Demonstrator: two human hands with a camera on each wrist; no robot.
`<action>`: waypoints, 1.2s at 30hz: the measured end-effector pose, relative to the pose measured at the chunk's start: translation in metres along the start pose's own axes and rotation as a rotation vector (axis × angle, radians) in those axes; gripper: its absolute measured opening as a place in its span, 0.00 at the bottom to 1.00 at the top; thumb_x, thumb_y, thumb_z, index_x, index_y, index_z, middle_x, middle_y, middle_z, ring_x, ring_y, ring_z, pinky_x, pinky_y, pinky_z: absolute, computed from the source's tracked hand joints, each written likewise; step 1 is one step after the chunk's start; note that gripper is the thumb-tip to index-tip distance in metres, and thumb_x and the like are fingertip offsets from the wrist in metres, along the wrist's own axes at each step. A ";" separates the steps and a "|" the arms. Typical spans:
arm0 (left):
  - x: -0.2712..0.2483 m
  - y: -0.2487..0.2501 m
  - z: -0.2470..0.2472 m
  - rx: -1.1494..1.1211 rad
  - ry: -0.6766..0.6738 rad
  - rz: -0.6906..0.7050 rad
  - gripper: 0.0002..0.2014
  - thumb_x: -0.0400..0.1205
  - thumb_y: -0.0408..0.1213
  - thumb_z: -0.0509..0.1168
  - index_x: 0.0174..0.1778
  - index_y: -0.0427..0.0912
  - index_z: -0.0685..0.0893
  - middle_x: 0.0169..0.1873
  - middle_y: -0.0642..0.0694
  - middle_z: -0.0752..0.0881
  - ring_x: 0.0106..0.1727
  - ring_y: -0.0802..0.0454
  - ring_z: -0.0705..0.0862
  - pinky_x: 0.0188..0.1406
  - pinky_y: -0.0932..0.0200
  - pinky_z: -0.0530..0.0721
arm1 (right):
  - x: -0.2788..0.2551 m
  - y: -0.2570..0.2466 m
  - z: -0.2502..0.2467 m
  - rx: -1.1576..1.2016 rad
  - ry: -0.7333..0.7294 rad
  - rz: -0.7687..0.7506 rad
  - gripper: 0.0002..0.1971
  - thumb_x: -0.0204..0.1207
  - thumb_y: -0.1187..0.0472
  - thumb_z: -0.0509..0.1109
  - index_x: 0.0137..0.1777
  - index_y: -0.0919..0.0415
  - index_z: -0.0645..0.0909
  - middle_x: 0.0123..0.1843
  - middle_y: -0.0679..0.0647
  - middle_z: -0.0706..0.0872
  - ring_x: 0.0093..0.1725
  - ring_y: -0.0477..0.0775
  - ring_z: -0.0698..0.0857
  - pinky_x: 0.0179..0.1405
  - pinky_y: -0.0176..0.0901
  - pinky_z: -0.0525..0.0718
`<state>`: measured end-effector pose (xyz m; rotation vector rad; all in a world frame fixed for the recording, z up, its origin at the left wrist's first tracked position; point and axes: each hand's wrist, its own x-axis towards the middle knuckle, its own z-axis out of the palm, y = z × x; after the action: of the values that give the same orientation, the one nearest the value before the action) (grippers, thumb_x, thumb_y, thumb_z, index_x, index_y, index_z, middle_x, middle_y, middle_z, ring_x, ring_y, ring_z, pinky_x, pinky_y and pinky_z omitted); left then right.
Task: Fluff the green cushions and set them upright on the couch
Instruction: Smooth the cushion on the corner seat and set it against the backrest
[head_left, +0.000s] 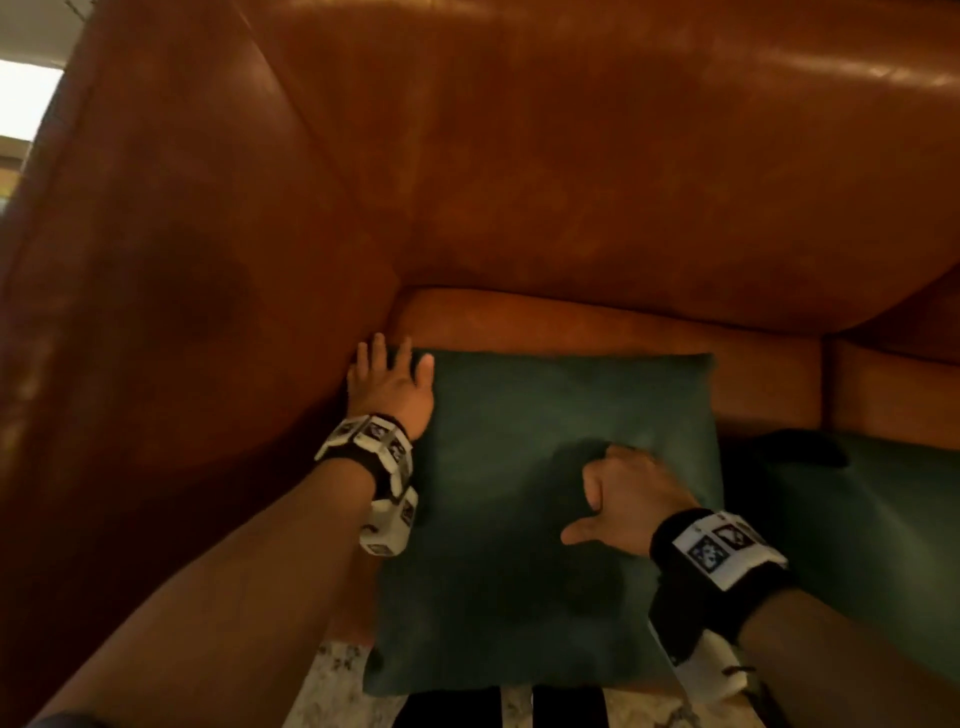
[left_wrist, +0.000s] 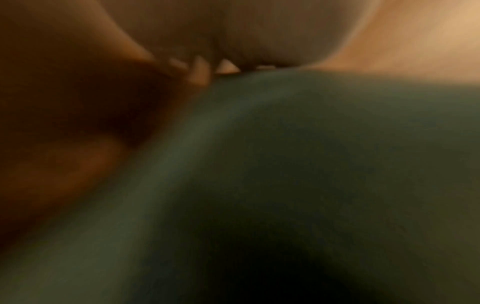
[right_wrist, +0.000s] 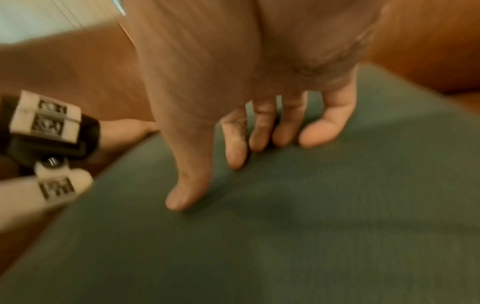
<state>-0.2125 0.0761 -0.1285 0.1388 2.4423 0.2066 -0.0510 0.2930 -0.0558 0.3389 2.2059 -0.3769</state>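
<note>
Square green fabric cushion (head_left: 519, 519) flat on leather couch (head_left: 571, 156). Left hand (head_left: 389, 382) flat, fingers straight, at its far-left corner; right hand (head_left: 623, 493) presses its top with bent fingers, holding nothing.

We wear no sleeves; our forearms are bare. Each wrist carries a black strap: the left wristband (head_left: 371, 452) and the right wristband (head_left: 722, 551) bear white blocks printed with black square markers.

A square dark green fabric cushion (head_left: 545, 493) lies flat on the brown leather couch (head_left: 519, 156) seat; a second green cushion (head_left: 883, 545) lies at three o'clock beside it.
</note>
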 end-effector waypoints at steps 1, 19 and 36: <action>-0.009 0.014 0.004 0.042 0.078 0.093 0.30 0.85 0.59 0.39 0.83 0.52 0.52 0.84 0.44 0.47 0.84 0.40 0.44 0.82 0.39 0.45 | -0.003 0.001 -0.005 -0.008 0.062 -0.025 0.26 0.56 0.28 0.75 0.43 0.45 0.75 0.57 0.49 0.75 0.66 0.55 0.75 0.63 0.51 0.78; -0.134 0.051 0.082 0.091 0.154 0.345 0.32 0.82 0.62 0.44 0.82 0.60 0.48 0.85 0.46 0.46 0.84 0.41 0.42 0.80 0.33 0.40 | 0.039 -0.011 0.002 -0.386 0.106 -0.139 0.52 0.66 0.20 0.49 0.84 0.45 0.36 0.86 0.57 0.42 0.83 0.72 0.46 0.80 0.69 0.50; -0.198 0.014 0.145 -0.169 0.338 0.021 0.31 0.82 0.64 0.40 0.82 0.62 0.48 0.84 0.48 0.51 0.84 0.40 0.44 0.79 0.32 0.38 | 0.052 -0.014 0.015 -0.463 0.182 -0.163 0.54 0.63 0.17 0.46 0.84 0.47 0.40 0.86 0.58 0.48 0.82 0.72 0.53 0.78 0.70 0.57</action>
<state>0.0325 0.0758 -0.1132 0.0578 2.7441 0.4785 -0.0769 0.2802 -0.1034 -0.0613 2.4234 0.0886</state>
